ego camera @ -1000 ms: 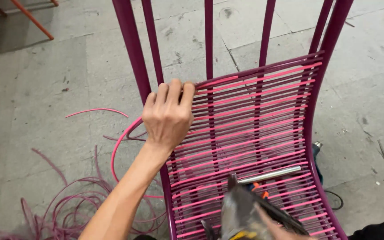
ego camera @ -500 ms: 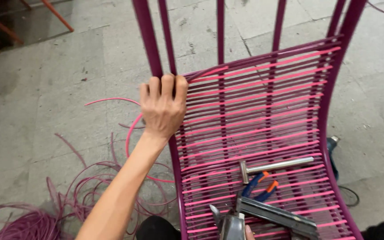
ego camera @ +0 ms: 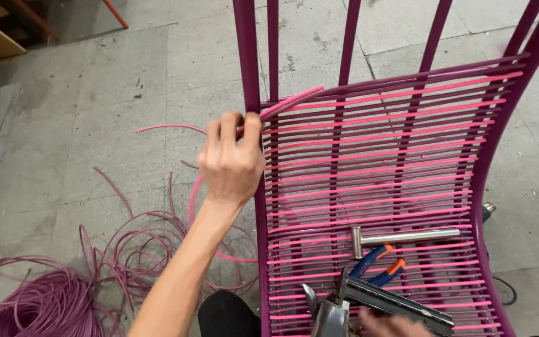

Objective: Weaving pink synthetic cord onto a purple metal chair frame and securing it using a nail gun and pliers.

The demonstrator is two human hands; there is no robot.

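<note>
The left hand (ego camera: 231, 163) was closed on a pink cord (ego camera: 291, 102) at the left rail of the purple chair frame (ego camera: 248, 68), the cord running right from its fingertips across the woven seat. Well below and right of it, the right hand (ego camera: 389, 325) gripped a metal stapler tool (ego camera: 369, 304). A hammer (ego camera: 400, 237) and pliers (ego camera: 375, 262) lay just above that hand.

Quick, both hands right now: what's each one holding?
Left hand: closed on the pink cord at the chair frame.
Right hand: mostly out of view, gripping the staple gun.
</note>
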